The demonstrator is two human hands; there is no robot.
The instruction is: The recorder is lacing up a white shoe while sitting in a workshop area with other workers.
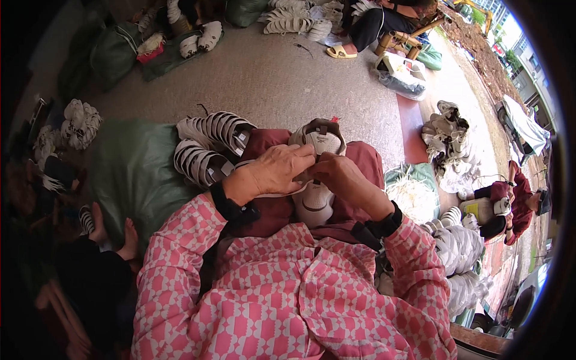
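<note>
Working with both hands over a cream shoe (314, 201) that sits across the middle of the lap, the person is seated in maroon trousers (367, 163). The shoe's dark-lined collar is at the knee edge of the lap, its rounded toe toward the body. Left hand (277, 170): palm down, fingers bent over the left side of the shoe. Right hand (337, 175): fingers curled in, tips drawn together at the shoe's middle; whatever they pinch is hidden, cannot tell. The two hands nearly meet there. Dark band at each wrist, pink patterned sleeves.

At the left edge of the lap, two rows of nested shoe uppers (203, 163) lie side by side, white with dark linings. Beside them, a large green sack (138, 165). Past the right edge of the lap, a green bag holds a heap of pale strands (413, 197); farther out on the floor (270, 81), a pile of uppers (447, 132).

Far edge of the floor: a seated co-worker's foot in a yellow slipper (342, 51), near a plastic-lined container (401, 77). Another co-worker (525, 203) sits well off to the right.
</note>
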